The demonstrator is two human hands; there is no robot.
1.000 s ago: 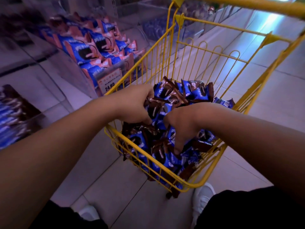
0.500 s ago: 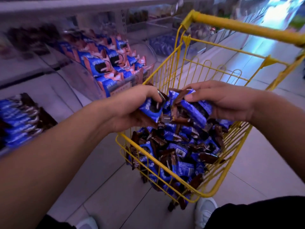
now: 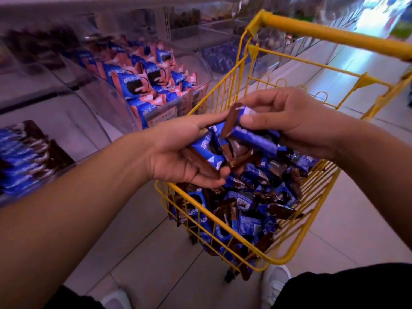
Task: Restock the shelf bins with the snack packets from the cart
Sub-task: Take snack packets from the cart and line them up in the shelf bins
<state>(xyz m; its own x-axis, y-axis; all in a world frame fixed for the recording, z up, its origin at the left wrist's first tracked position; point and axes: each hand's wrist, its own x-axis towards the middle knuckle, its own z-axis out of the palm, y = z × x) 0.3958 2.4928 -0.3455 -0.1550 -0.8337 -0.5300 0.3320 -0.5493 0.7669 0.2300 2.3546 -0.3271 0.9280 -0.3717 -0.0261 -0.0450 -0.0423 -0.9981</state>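
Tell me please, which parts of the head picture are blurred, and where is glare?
Head view: the shelf bins at left are smeared by motion blur; both hands, left and right, and the packets they hold look sharper; strong glare whitens the floor at top right; straight lines bend near the edges.

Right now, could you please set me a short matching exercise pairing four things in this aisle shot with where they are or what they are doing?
Things:
1. left hand
2. right hand
3. yellow cart
4. pink-and-blue packets

Places or states:
A. standing in the clear shelf bin on the left
B. on the tiled floor, heaped with blue and brown packets
C. palm up, cradling several snack packets
D. pinching a brown-ended packet from above

Pairs: 1-C, 2-D, 3-B, 4-A
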